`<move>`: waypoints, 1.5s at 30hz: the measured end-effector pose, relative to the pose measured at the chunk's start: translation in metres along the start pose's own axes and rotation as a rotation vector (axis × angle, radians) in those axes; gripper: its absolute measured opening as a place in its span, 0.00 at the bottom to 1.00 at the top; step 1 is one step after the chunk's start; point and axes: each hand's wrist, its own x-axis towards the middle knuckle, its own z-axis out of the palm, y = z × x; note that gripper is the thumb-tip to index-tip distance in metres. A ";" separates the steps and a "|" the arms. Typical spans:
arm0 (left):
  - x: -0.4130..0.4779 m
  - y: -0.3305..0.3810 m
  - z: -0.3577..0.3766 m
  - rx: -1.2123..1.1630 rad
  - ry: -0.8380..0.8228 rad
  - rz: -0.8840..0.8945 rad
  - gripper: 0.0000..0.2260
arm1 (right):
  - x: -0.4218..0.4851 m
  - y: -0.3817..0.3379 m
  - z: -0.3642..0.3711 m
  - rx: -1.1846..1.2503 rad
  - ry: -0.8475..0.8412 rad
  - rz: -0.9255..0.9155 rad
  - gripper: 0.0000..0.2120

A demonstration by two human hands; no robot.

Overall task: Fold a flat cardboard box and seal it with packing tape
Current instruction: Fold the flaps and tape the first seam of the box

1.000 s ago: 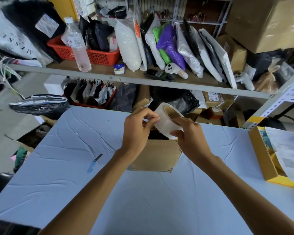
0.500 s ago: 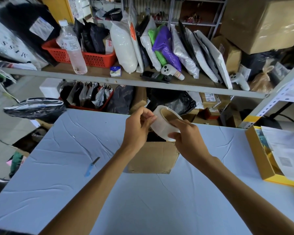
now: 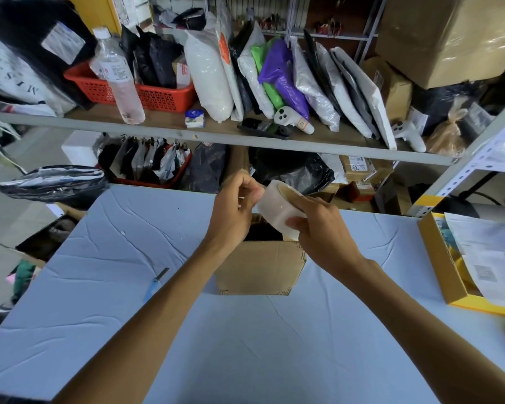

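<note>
A brown cardboard box (image 3: pixel 260 266) stands on the light blue table (image 3: pixel 245 345), its top open toward the far side. Above it my right hand (image 3: pixel 321 228) grips a roll of clear packing tape (image 3: pixel 277 205), a finger through its brown core. My left hand (image 3: pixel 233 208) has its fingertips curled against the roll's left rim, picking at the tape surface. Whether a tape end is lifted cannot be seen.
A blue-handled cutter (image 3: pixel 155 284) lies on the table left of the box. A yellow tray with papers (image 3: pixel 449 269) sits at the right edge. Behind the table, a shelf (image 3: pixel 216 135) carries bags, a red basket (image 3: pixel 158 94) and a water bottle (image 3: pixel 117 77).
Both hands and the roll have stayed over the box. My left fingers have shifted slightly on the roll's rim.
</note>
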 end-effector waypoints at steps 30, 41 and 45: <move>0.009 -0.001 0.004 -0.064 -0.031 -0.219 0.10 | 0.019 0.017 -0.006 -0.175 0.006 0.000 0.14; 0.016 0.006 -0.004 0.138 -0.057 -0.119 0.04 | 0.015 0.023 -0.003 -0.178 -0.089 -0.063 0.18; 0.021 0.007 -0.006 0.095 -0.053 -0.112 0.10 | 0.019 0.015 -0.010 -0.220 -0.073 -0.041 0.17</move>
